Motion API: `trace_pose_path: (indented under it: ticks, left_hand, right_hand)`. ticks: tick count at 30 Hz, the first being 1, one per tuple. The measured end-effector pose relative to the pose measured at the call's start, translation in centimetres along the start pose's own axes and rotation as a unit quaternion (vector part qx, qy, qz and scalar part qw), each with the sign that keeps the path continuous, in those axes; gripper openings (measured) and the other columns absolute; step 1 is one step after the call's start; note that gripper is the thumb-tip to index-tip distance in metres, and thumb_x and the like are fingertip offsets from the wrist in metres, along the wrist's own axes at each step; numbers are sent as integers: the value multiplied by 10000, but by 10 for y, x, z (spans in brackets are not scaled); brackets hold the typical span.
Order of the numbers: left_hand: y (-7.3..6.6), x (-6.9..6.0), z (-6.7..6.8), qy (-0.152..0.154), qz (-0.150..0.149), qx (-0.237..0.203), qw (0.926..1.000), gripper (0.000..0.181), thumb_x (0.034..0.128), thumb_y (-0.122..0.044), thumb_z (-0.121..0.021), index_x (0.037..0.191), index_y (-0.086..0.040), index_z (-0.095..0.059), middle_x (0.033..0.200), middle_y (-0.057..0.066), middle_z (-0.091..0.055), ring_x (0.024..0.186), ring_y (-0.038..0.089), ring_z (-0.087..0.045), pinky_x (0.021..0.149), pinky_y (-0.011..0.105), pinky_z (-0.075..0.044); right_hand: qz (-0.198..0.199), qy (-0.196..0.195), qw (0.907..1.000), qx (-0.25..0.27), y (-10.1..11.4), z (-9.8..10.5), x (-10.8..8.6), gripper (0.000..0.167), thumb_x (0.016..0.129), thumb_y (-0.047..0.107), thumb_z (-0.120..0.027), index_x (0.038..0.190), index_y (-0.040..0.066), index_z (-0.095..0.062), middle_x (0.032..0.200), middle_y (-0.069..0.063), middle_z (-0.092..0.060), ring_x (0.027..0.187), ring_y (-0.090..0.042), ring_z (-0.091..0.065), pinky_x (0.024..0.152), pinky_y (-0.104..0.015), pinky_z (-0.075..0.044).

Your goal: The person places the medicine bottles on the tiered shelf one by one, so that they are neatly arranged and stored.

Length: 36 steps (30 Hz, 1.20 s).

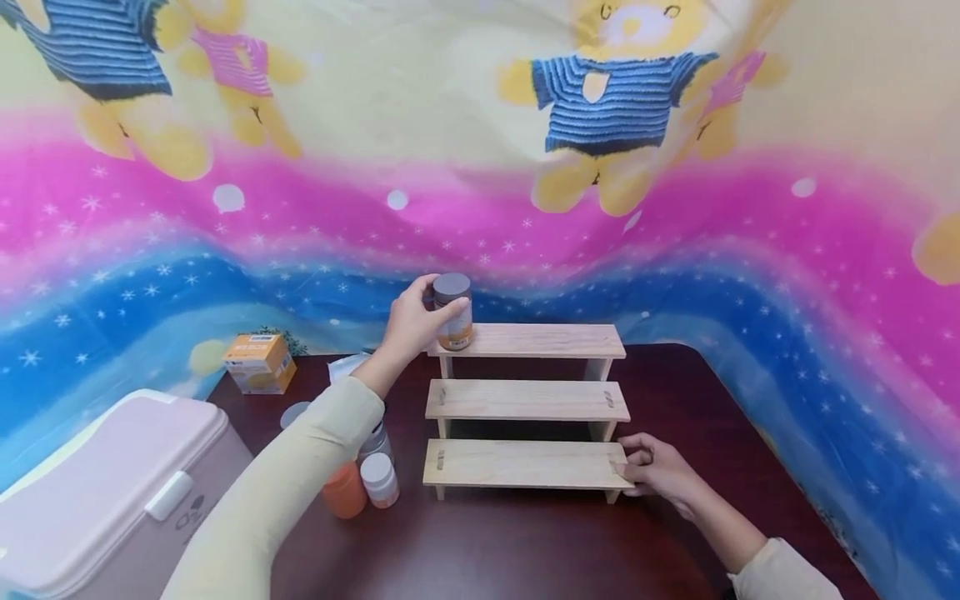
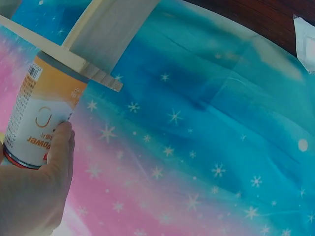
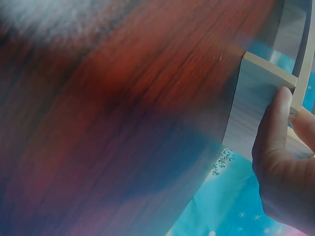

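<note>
My left hand [image 1: 417,321] grips a grey-lidded supplement jar [image 1: 453,321] at the left end of the top step of a three-tier wooden display stand [image 1: 525,400]. In the left wrist view the jar [image 2: 44,110] has an orange and white label, and its base meets the board's end; the thumb lies along its side. At the right end of the lowest step, my right hand [image 1: 663,473] holds the board's edge. The right wrist view shows this hand [image 3: 285,177] with its thumb on the wooden side support [image 3: 256,93] and fingers around the board's end.
Left of the stand are an orange jar [image 1: 345,492], a small white-capped bottle [image 1: 379,479] and a grey-lidded jar [image 1: 294,413], partly behind my left sleeve. An orange box [image 1: 259,364] sits at the back left. A pale pink storage bin [image 1: 127,492] fills the near left.
</note>
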<state>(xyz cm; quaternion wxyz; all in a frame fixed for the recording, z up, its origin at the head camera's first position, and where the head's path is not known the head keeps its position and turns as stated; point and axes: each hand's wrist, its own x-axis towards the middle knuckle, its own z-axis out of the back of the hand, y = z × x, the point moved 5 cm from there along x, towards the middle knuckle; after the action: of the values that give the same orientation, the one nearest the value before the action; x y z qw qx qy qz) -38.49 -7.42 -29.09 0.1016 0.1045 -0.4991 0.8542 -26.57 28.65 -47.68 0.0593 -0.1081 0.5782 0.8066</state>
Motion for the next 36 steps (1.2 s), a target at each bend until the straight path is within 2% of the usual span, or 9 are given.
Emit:
trace_pose_path:
  ticks: [4,8,12,17,23,28,31,36]
  left_hand:
    - [-2,4,4,256,-24,196,9995,739,830,-476,-675,1417,-129,-391,1310,93,-533,1170,259,-537,955,446,-459]
    - [-1,7,15,396,15,295,9988,791,817,-526,-663,1438,-136,-367,1332,102,-517,1215,275,-517,973,456,-448]
    - [0,4,27,525,129,311,9981,825,789,-515,-697,1449,-160,-354,1376,101,-477,1266,302,-469,983,483,-434]
    - [0,-4,44,496,162,359,9980,816,759,-510,-729,1432,-200,-388,1402,72,-460,1298,282,-437,994,499,-418]
    - [9,-18,53,632,122,669,9957,825,757,-546,-707,1434,-200,-387,1430,70,-439,1315,265,-417,1006,502,-407]
    - [24,-38,63,735,158,810,9939,789,806,-524,-674,1447,-183,-365,1439,99,-425,1322,289,-402,1005,521,-400]
    - [35,-52,70,684,208,698,9950,734,844,-480,-655,1445,-171,-368,1435,113,-427,1316,306,-406,1004,531,-396]
    - [56,-73,74,493,268,227,9982,674,872,-431,-643,1430,-144,-395,1415,130,-447,1296,319,-429,993,506,-417]
  right_hand:
    - [116,74,9999,47,5,0,3,538,832,-5,-658,1293,-95,-395,902,-158,-590,754,-227,-648,641,-383,-575]
    - [239,177,9995,82,12,-1,9,544,841,-5,-644,1305,-102,-378,915,-166,-582,771,-222,-646,652,-380,-576]
    - [248,250,9993,87,12,-1,13,552,833,-8,-644,1305,-105,-373,895,-148,-577,755,-206,-640,644,-373,-576]
    - [306,372,9988,77,12,-1,13,571,829,12,-650,1300,-118,-354,879,-132,-568,746,-188,-632,643,-367,-576]
    - [178,268,9995,47,7,-3,8,554,840,-15,-637,1307,-121,-358,885,-154,-580,740,-202,-633,636,-378,-576]
    - [134,225,9997,17,4,-6,3,538,846,-19,-635,1303,-112,-367,896,-163,-581,743,-217,-635,633,-392,-575]
    - [143,272,9995,47,2,-7,1,541,841,-16,-639,1300,-110,-369,893,-155,-583,752,-220,-636,640,-391,-575]
    - [157,149,9998,-29,2,-1,0,529,832,-18,-640,1291,-101,-391,884,-149,-592,754,-218,-639,642,-380,-576]
